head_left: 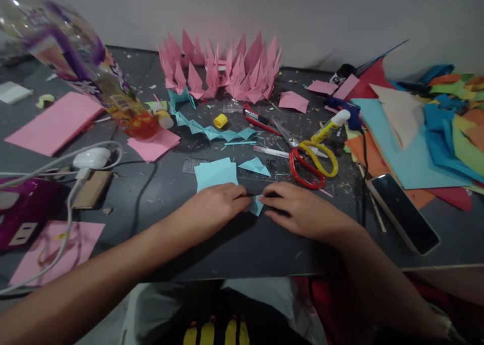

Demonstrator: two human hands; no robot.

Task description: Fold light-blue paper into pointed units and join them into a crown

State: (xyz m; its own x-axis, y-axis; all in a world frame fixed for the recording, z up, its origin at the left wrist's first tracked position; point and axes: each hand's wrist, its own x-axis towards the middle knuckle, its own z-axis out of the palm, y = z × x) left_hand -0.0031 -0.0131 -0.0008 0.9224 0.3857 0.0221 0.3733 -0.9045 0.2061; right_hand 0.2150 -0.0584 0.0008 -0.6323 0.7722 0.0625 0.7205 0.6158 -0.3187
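Note:
A small light-blue piece of folded paper (pixel 256 206) lies between my two hands near the front of the dark table. My left hand (pixel 223 202) grips its left side with fingers closed. On the other side, my right hand (pixel 293 207) pinches the paper's right edge between thumb and fingers. Just beyond my left hand sits a stack of light-blue paper squares (pixel 215 173). A folded blue paper piece (pixel 255 166) rests to the right of that stack. Further back, a chain of folded blue pieces (pixel 207 130) curves across the table.
Pink pointed paper ornaments (pixel 257 73) stand at the back. Red-and-yellow scissors (pixel 306 158), a box cutter (pixel 260 119) and a glue stick (pixel 330 126) lie ahead. A phone (pixel 404 214) is at right; a drink bottle (pixel 132 116), pink sheets (pixel 56 123) and cables are at left.

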